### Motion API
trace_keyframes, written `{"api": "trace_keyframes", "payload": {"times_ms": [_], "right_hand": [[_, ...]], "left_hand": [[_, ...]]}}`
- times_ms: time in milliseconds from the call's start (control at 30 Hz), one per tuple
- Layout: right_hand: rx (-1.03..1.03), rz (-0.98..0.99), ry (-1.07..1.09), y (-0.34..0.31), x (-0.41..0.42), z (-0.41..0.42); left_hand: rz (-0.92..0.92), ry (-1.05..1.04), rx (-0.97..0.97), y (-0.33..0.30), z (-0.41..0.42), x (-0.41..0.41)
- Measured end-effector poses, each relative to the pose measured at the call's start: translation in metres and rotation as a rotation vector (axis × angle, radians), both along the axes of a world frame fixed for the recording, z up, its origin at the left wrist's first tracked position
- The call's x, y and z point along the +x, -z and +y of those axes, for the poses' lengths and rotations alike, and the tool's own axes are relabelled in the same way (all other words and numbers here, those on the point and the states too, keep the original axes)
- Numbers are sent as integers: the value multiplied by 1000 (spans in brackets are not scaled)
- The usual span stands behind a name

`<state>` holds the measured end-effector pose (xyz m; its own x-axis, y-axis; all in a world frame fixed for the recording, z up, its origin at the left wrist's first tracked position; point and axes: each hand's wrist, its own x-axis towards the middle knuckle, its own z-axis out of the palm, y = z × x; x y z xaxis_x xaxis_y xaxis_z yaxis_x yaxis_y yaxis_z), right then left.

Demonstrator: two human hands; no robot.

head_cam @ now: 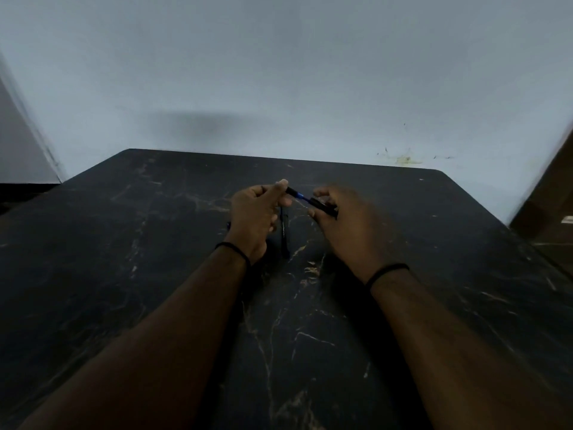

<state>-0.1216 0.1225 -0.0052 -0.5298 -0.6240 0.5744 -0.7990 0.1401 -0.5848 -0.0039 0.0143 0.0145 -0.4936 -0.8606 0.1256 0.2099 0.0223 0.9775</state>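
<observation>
Pale blue-grey wall fills the view behind the table, a black slab veined with thin tan lines, and we see a yellowish stain low on that wall just above the table's far right edge. Off the table's right side stands something brown, too blurred for us to name. Our 2 bare forearms reach in from the table's near edge toward its middle, each with a thin black band at the wrist, 1 on the left and 1 on the right. Above the table's middle our left hand pinches 1 end of a black pen between thumb and forefinger, the other fingers curled in below. Our right hand has its fingers curled round the pen's other end, so the pen spans the gap between both hands, clear of the table top, with a short blue section showing between them. A second dark pen lies flat on the table directly under that gap, running toward the table's near edge.
</observation>
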Motion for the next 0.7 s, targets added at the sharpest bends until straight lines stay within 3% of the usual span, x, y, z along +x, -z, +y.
{"api": "trace_keyframes", "payload": {"times_ms": [700], "right_hand": [[25,43,24,5,-2,0]], "left_hand": [[-9,2,-16,-4,8,-1]]}}
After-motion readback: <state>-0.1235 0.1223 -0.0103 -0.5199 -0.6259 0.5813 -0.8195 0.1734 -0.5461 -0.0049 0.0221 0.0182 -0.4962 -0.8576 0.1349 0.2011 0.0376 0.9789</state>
